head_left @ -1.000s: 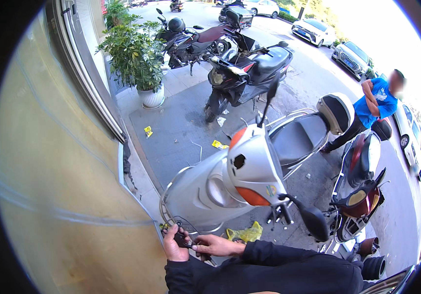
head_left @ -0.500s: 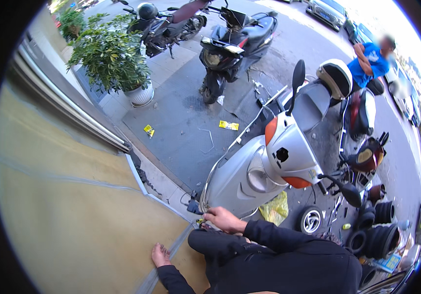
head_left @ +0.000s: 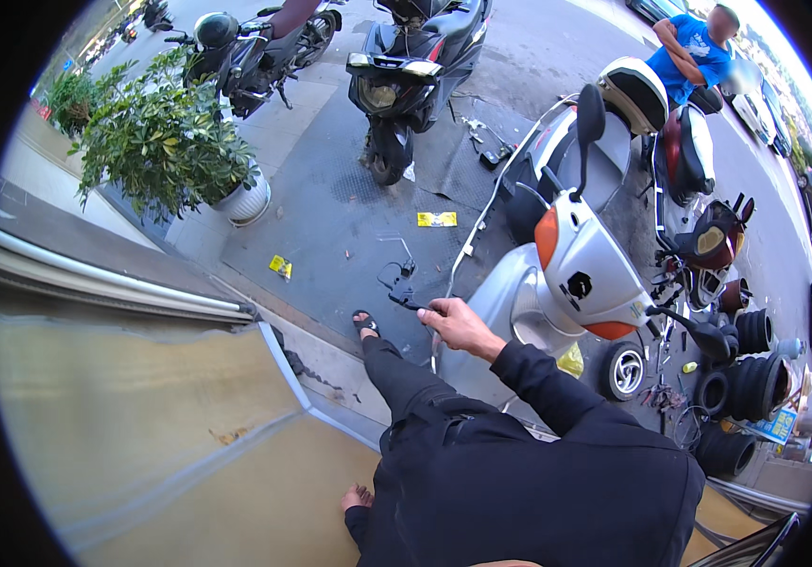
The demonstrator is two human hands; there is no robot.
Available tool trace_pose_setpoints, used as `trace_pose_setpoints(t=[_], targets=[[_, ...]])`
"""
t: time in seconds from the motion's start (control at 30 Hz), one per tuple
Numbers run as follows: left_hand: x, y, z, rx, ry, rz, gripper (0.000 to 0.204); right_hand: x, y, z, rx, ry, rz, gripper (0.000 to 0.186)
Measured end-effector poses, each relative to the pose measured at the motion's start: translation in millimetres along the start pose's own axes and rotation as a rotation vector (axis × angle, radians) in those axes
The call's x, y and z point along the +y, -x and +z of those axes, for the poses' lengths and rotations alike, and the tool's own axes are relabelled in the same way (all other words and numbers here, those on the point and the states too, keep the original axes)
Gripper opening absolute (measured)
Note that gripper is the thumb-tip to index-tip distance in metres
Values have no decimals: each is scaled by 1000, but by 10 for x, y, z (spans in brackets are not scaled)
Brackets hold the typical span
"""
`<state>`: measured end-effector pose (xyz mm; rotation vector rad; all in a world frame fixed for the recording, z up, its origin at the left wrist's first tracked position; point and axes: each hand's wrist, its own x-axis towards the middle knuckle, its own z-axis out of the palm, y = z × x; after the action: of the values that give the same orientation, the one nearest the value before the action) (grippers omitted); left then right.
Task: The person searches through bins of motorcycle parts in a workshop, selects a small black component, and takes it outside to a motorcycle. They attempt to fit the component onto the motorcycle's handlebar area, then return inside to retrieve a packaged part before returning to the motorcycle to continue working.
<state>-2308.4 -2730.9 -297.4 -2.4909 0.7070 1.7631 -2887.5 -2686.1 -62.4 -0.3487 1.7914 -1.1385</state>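
My right hand point(head_left: 458, 326) grips a black cable piece point(head_left: 410, 304), whose thin loop hangs over the floor mat, left of the silver scooter point(head_left: 590, 274). The scooter has orange indicators and a hole in its front panel. My left hand point(head_left: 357, 498) hangs low by my body, fingers apart with nothing visible in them, over a yellowish plastic sheet point(head_left: 141, 425). My foot in a black sandal point(head_left: 365, 321) is below the cable.
Dark scooters point(head_left: 401, 85) and a motorbike point(head_left: 245, 71) stand beyond a potted plant point(head_left: 165, 151). A person in blue point(head_left: 687, 52) stands with folded arms at upper right. Tires point(head_left: 753, 387), a loose wheel point(head_left: 623, 369) and yellow wrappers point(head_left: 437, 219) lie around.
My left hand has let go of the black piece and dropped away. My right hand has carried it up and rightward. My leg has stepped onto view beside the scooter as the view shifted.
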Motion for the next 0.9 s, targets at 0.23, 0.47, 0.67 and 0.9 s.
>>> trace_pose_setpoints(t=[0.23, 0.47, 0.67, 0.9], targets=[[2813, -1333, 1475, -230, 231, 23, 41, -1165, -2105, -429, 149, 209, -295, 43], [5788, -1669, 2635, -316, -21, 189, 43, -1931, -3190, -927, 221, 305, -428, 40], [7859, -78, 4660, -845, -123, 488, 56, -2069, -3887, -1261, 346, -4, -252, 34], [8839, 2465, 7403, -1551, -216, 351, 45, -2834, -4861, -1828, 412, -454, -201, 27]])
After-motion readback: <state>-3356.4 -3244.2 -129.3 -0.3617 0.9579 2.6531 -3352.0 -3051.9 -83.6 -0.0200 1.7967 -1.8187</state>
